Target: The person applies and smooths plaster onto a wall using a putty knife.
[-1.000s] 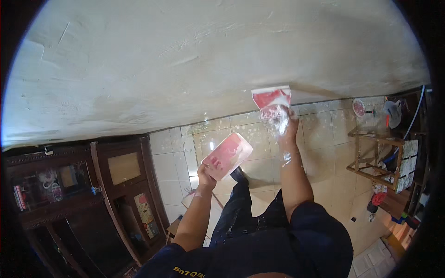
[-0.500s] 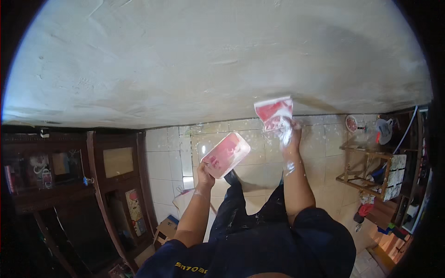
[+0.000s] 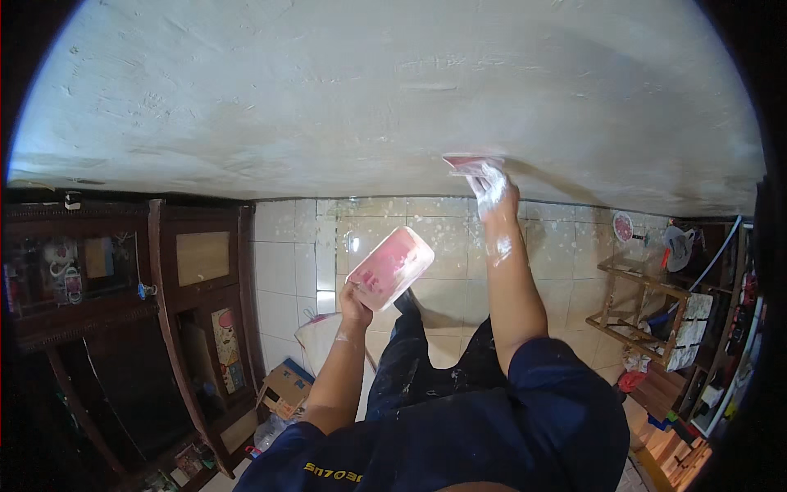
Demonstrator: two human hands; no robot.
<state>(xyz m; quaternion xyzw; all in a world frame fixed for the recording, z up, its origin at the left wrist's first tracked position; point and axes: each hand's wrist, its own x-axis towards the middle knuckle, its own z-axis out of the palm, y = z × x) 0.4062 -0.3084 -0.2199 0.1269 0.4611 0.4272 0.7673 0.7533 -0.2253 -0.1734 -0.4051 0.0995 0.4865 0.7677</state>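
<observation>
My left hand (image 3: 356,303) grips the near-left rim of a shallow pink plastic tub (image 3: 395,267), tilted, with white residue smeared inside. My right hand (image 3: 495,190), coated in white paste, is closed on a flat pink scraper (image 3: 473,161). The scraper is held against the pale plastered wall (image 3: 393,107) or very near it, its blade seen almost edge-on. White paste also streaks my right wrist and forearm. The wall's surface carries ridges, pits and darker patches.
A dark wooden cabinet (image 3: 82,328) stands on the left, with a cardboard box (image 3: 287,389) near its base. White spots dot the tiled floor (image 3: 459,271). At right are a paint-splashed wooden stool (image 3: 689,328), a round pinkish container (image 3: 623,225) and cluttered shelves.
My right hand has risen toward the wall, turning the scraper from broad face to near edge-on. The tub in my left hand has shifted slightly left and up.
</observation>
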